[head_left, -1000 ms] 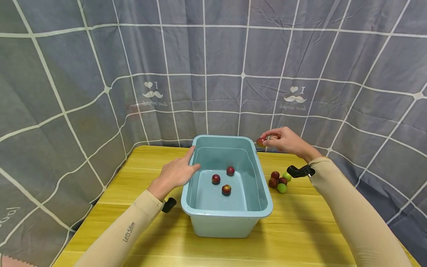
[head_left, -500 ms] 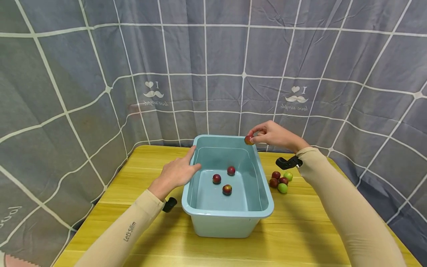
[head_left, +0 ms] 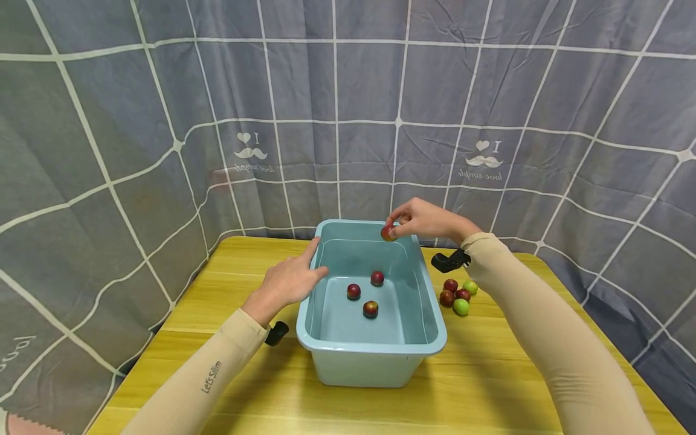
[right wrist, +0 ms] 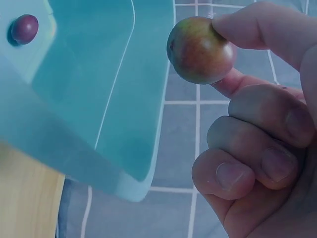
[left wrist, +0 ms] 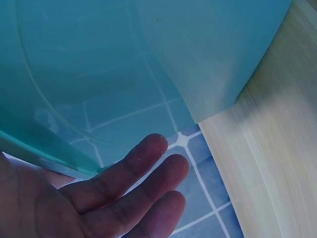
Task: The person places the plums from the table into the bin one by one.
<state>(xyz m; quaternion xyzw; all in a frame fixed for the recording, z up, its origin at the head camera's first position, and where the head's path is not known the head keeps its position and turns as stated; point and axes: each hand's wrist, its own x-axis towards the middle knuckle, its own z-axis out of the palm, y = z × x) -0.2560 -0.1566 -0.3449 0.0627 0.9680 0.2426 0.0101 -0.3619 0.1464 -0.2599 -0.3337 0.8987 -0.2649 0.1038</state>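
Observation:
In the head view my right hand [head_left: 426, 219] pinches a plum [head_left: 388, 233] between thumb and index finger, above the far end of a light-blue plastic basin [head_left: 372, 348]. Close up in the right wrist view, this plum [right wrist: 200, 52] is red blending into yellow-green, and the other fingers are folded in. My left hand [head_left: 288, 280] rests on the basin's left rim. Its fingers [left wrist: 141, 191] are extended and spread along the outer wall in the left wrist view; the thumb is hidden there. Inside the basin lie three dark-red plums, one of them a plum [head_left: 370, 309] nearest me.
Right of the basin, several fruits sit bunched on the wooden table [head_left: 255, 386]: dark-red plums [head_left: 447, 298] and green fruits [head_left: 461, 307]. A grey curtain [head_left: 293, 90] with white grid lines hangs behind the table and along both sides.
My right hand has carried the plum leftward, from beyond the basin's right rim to over its far end. The left hand and the plums in the basin stay put.

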